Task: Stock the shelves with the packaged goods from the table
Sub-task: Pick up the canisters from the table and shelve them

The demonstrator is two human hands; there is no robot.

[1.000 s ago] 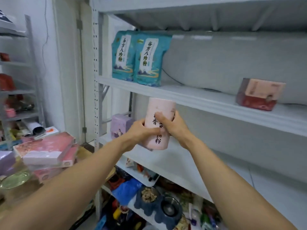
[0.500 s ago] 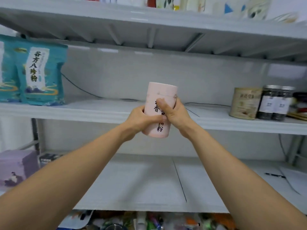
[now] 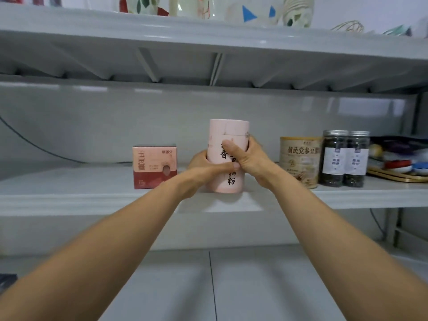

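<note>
Frame centre, left hand (image 3: 205,166) and right hand (image 3: 251,159) gripping tube (image 3: 228,132), fingers (image 3: 231,148) curling round it, tube standing upright at shelf (image 3: 69,193) edge, box (image 3: 154,166) sitting left, tin (image 3: 300,162) and 2 jars (image 3: 345,158) right.

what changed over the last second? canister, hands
The canister, held in mid-air before the shelves, went forward and is now upright at the middle shelf, between the red box and the tin; whether it rests there is unclear. Nothing was let go: the left hand and right hand still grip it.
</note>
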